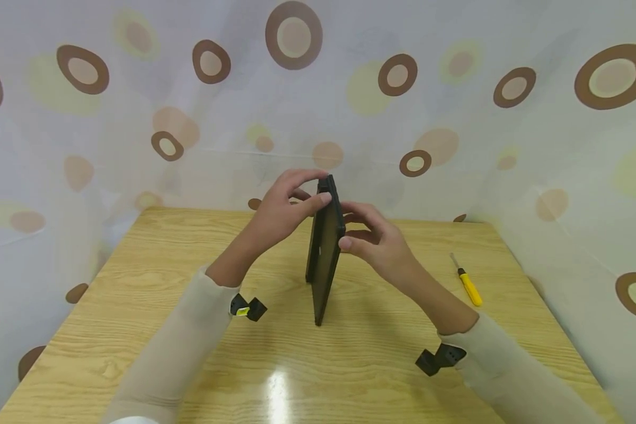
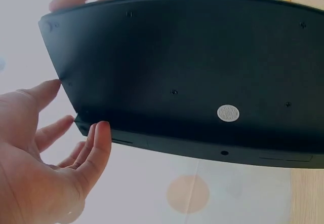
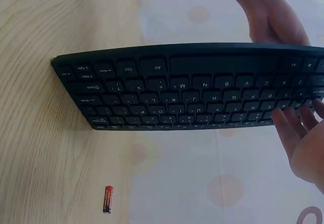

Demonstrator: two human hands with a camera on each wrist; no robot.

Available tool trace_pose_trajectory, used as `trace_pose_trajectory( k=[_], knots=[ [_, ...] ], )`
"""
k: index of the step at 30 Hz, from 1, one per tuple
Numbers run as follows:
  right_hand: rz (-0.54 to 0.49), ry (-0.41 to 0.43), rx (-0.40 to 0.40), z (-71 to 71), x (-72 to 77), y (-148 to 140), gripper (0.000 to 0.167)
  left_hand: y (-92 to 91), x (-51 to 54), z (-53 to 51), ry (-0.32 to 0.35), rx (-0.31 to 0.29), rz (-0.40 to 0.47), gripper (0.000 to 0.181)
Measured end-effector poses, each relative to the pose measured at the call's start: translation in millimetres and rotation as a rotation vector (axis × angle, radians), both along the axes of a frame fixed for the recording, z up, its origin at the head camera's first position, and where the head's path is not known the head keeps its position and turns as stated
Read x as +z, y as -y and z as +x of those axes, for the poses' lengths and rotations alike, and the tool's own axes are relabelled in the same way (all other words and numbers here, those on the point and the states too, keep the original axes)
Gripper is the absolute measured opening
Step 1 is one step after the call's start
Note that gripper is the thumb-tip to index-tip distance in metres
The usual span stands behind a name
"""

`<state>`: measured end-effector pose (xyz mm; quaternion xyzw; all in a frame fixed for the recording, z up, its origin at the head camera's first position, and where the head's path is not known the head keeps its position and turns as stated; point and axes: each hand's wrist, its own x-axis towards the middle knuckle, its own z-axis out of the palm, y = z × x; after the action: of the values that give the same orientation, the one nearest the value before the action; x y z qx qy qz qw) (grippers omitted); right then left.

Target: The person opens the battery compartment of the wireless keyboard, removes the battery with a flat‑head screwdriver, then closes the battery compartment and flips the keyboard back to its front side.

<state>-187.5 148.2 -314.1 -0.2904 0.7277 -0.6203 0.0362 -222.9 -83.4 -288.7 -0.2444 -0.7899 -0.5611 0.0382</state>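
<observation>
A black keyboard (image 1: pixel 328 259) stands on one short end on the table, tilted, its edge toward the head camera. My left hand (image 1: pixel 283 206) grips its upper end, thumb on the underside. My right hand (image 1: pixel 376 241) holds the near long edge close to the top, thumb and fingers around it. In the left wrist view the keyboard's underside (image 2: pixel 152 57) shows several screws and an oval white sticker (image 2: pixel 228 113). The right wrist view has its keys (image 3: pixel 202 100) facing the camera. A red and black battery (image 3: pixel 108 199) lies on the table beyond the keyboard, hidden in the head view.
On the right of the wooden table (image 1: pixel 403 365) lies a screwdriver (image 1: pixel 469 285) with a yellow handle. A patterned cloth backdrop (image 1: pixel 350 118) encloses the table at the back and sides. Small black devices sit at both wrists.
</observation>
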Motion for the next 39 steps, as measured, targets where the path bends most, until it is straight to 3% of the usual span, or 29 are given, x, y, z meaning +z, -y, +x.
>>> trace_pose_trajectory(
  k=[6,9,18,27,33,39],
  knots=[
    [0.067,-0.09,0.048,-10.9,-1.4,2.2,0.076,-2.0,3.6,7.0,0.035,-0.05,0.062,0.041],
    [0.076,-0.091,0.088,-15.4,-2.0,4.3,0.089,-2.9,4.4,9.3,0.041,-0.064,0.083,0.041],
    [0.128,0.018,0.199,-30.9,-7.1,16.5,0.119,4.4,2.9,14.0,0.016,-0.052,0.099,0.038],
    [0.148,0.059,0.265,-42.8,-21.4,43.8,0.134,30.3,-3.6,20.2,0.032,-0.036,0.173,0.041],
    [0.222,0.078,0.242,-42.4,-31.0,57.3,0.14,48.5,-10.7,24.3,0.028,0.005,0.158,0.04],
    [0.371,0.112,0.199,-38.2,-56.7,53.9,0.135,61.3,-20.3,27.2,0.033,0.023,0.172,0.037]
  ],
)
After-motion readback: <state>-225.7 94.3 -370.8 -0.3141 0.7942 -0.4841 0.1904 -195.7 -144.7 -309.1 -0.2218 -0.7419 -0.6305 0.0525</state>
